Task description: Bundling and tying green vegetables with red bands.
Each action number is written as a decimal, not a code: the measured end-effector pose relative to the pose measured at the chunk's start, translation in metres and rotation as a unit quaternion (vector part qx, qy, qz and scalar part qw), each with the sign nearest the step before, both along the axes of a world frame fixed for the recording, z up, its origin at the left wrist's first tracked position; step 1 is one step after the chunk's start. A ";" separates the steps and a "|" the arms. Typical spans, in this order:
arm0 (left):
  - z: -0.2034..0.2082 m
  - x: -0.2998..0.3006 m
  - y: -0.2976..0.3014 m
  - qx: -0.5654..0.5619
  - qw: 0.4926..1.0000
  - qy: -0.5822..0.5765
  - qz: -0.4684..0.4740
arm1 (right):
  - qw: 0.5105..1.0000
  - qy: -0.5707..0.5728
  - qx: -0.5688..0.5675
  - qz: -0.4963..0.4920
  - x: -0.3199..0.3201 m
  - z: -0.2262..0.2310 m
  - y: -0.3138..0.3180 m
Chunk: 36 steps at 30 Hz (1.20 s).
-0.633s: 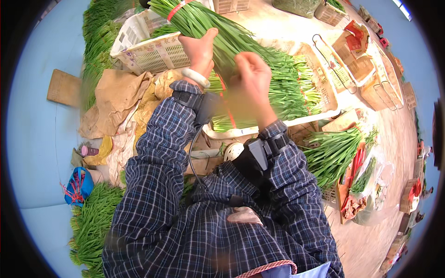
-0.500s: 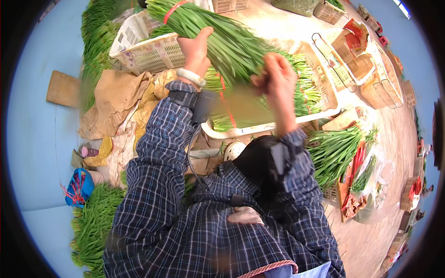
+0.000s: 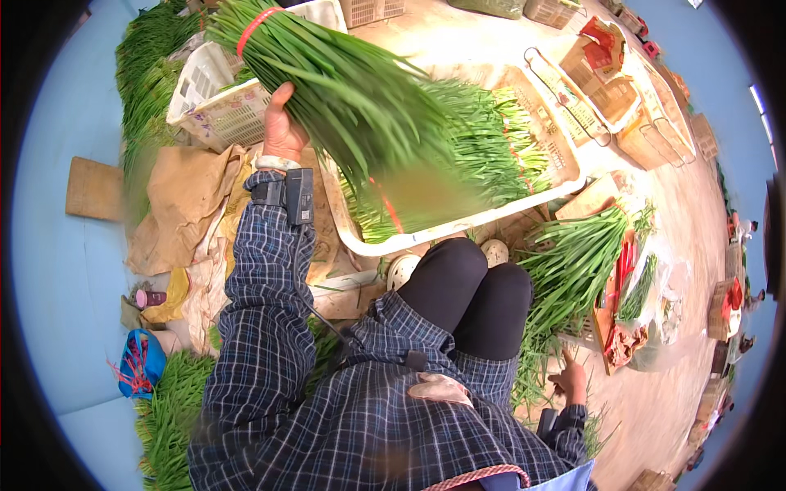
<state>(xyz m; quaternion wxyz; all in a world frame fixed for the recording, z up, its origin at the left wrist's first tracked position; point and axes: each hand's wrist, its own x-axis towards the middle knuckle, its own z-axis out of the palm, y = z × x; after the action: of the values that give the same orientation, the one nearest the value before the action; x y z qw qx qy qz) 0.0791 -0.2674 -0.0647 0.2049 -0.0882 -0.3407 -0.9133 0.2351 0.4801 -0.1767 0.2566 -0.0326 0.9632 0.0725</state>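
My left hand (image 3: 284,131) grips a large bunch of garlic chives (image 3: 344,78), bound with a red band near one end and held up over the near left part of a cream crate. The loose leaf ends fan out toward the middle of the crate and look blurred. My right hand (image 3: 571,380) is down at my right side, low over the floor beside a heap of loose chives (image 3: 573,254). Its fingers are apart and nothing shows in them. The crate (image 3: 446,236) contains several more banded bunches (image 3: 483,123).
A white crate (image 3: 229,114) with chives stands at the far left, near brown cloths (image 3: 176,196). On the right are a clear plastic bag (image 3: 667,295) and red strips (image 3: 624,270) beside the heap. A blue bag of red bands (image 3: 143,360) lies at the left.
My right hand has left the leaf tips and dropped to the floor at my right. My left hand, still gripping the bunch, appears farther left, while the whole view has shifted somewhat.
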 end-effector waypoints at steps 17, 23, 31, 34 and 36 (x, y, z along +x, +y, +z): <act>0.042 -0.018 0.084 -0.100 0.989 -0.090 -0.064 | 0.571 0.254 -0.677 0.390 -0.177 0.189 -0.454; 0.096 -0.013 0.034 -0.357 0.924 -0.132 0.043 | 0.838 0.110 -0.367 0.389 -0.196 0.107 -0.372; 0.024 -0.117 0.152 -0.744 0.658 -0.113 -0.043 | 0.873 0.171 -0.457 -0.009 -0.168 0.094 -0.177; -0.056 -0.151 0.218 -0.781 0.598 -0.171 -0.065 | 0.865 0.156 -0.466 -0.102 -0.149 0.074 -0.159; -0.101 -0.173 0.264 -0.804 0.559 -0.191 -0.067 | 0.877 0.160 -0.444 -0.093 -0.137 0.066 -0.151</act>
<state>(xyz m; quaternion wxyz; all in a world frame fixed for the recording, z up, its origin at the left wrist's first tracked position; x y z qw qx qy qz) -0.0936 -0.0031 -0.1661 -0.0829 -0.0625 -0.9579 -0.2675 0.0980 0.3286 -0.1109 0.0631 -0.0413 0.9207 -0.3830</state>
